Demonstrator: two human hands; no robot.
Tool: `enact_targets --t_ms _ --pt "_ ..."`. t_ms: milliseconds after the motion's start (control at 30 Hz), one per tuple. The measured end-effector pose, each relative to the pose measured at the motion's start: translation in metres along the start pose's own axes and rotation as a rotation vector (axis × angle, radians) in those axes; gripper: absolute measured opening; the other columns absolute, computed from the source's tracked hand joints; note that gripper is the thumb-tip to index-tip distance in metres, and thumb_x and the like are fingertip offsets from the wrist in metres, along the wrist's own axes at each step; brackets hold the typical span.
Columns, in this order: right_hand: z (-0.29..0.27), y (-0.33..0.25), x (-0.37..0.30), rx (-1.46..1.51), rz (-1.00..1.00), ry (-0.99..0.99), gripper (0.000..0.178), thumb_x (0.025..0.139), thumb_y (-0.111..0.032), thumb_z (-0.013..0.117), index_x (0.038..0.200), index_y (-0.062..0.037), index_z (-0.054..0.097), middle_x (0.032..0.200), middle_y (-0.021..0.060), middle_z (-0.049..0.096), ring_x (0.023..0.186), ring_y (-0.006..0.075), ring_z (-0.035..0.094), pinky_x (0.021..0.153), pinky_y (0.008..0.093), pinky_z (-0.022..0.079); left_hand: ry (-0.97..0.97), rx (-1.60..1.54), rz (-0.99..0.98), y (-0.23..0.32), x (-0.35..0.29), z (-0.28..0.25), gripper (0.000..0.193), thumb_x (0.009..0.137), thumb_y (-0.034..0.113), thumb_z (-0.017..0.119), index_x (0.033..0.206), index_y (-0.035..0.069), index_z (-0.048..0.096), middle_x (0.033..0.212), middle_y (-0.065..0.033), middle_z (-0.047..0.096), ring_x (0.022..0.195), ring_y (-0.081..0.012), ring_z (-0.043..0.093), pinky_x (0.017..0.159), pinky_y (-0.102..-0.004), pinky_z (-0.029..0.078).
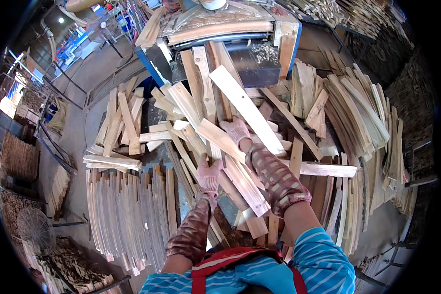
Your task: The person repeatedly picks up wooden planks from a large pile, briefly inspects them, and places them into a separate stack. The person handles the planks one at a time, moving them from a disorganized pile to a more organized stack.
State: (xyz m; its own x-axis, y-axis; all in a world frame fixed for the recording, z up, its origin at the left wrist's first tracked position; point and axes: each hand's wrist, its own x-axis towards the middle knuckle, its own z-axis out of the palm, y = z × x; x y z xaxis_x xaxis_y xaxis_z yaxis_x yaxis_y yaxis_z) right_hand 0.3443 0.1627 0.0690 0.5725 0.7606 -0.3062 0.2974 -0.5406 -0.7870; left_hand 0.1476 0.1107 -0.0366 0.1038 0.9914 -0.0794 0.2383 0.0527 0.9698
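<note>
I look down on a heap of pale wooden slats in front of a planing machine (220,34). My right hand (236,129), in a pink knit glove, rests on a long light plank (245,108) that slants up toward the machine's mouth. My left hand (209,175), gloved the same way, grips a shorter plank (230,166) lying diagonally across the pile below it. Both forearms wear patterned brown sleeve covers. Whether the right fingers close around the long plank is hidden.
Neat rows of slats (127,210) lie at lower left, a crossed stack (120,122) at left, fanned stacks (357,112) at right. A wire fan guard (34,230) and woven baskets (19,157) stand far left. Concrete floor runs along the left.
</note>
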Motion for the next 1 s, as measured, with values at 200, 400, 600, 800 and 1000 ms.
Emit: enact_targets --t_ms 200,400,600,800,1000 --pt "0.016 -0.018 -0.015 0.078 0.109 -0.090 0.049 0.086 -0.033 0.078 0.113 0.0057 0.066 0.101 0.0187 0.071 0.100 0.0308 0.070 0.083 0.0386 0.057 -0.207 -0.383 -0.305 0.034 0.018 -0.010 0.035 0.082 0.006 0.079 0.114 -0.003 0.068 0.103 -0.0085 0.073 0.086 -0.0183 0.070 0.076 -0.0306 0.058" --pt "-0.092 -0.055 -0.029 1.009 -0.059 -0.432 0.039 0.088 -0.030 0.079 0.111 -0.0021 0.065 0.090 0.0088 0.065 0.073 0.0202 0.058 0.068 0.0339 0.052 -0.315 -0.630 -0.236 0.105 0.038 -0.029 0.032 0.083 0.008 0.078 0.113 -0.001 0.071 0.096 -0.0051 0.073 0.082 -0.0169 0.069 0.076 -0.0267 0.057" --pt "-0.177 -0.077 -0.123 1.045 -0.134 -0.462 0.026 0.097 -0.032 0.067 0.088 -0.0077 0.066 0.070 0.0053 0.063 0.057 0.0153 0.057 0.056 0.0296 0.046 -0.377 -0.690 -0.160 0.147 0.054 -0.024 0.036 0.092 0.023 0.072 0.120 0.002 0.065 0.110 -0.0077 0.070 0.100 -0.0186 0.067 0.087 -0.0328 0.057" --pt "-0.190 0.129 -0.239 1.043 -0.254 -0.034 0.049 0.094 -0.037 0.068 0.120 0.0033 0.065 0.112 0.0129 0.070 0.086 0.0198 0.069 0.078 0.0325 0.055 -0.541 -0.817 -0.208 0.183 0.030 0.004 0.036 0.096 0.026 0.065 0.128 0.008 0.063 0.121 -0.0036 0.067 0.111 -0.0199 0.064 0.090 -0.0416 0.058" --pt "-0.274 0.193 -0.367 0.754 -0.050 0.601 0.042 0.096 -0.027 0.063 0.124 0.0038 0.064 0.109 0.0105 0.069 0.098 0.0215 0.066 0.090 0.0322 0.054 -0.575 -0.548 -0.190 0.175 0.006 0.052 0.032 0.095 0.026 0.066 0.121 0.008 0.062 0.115 -0.0051 0.064 0.102 -0.0230 0.064 0.079 -0.0401 0.060"
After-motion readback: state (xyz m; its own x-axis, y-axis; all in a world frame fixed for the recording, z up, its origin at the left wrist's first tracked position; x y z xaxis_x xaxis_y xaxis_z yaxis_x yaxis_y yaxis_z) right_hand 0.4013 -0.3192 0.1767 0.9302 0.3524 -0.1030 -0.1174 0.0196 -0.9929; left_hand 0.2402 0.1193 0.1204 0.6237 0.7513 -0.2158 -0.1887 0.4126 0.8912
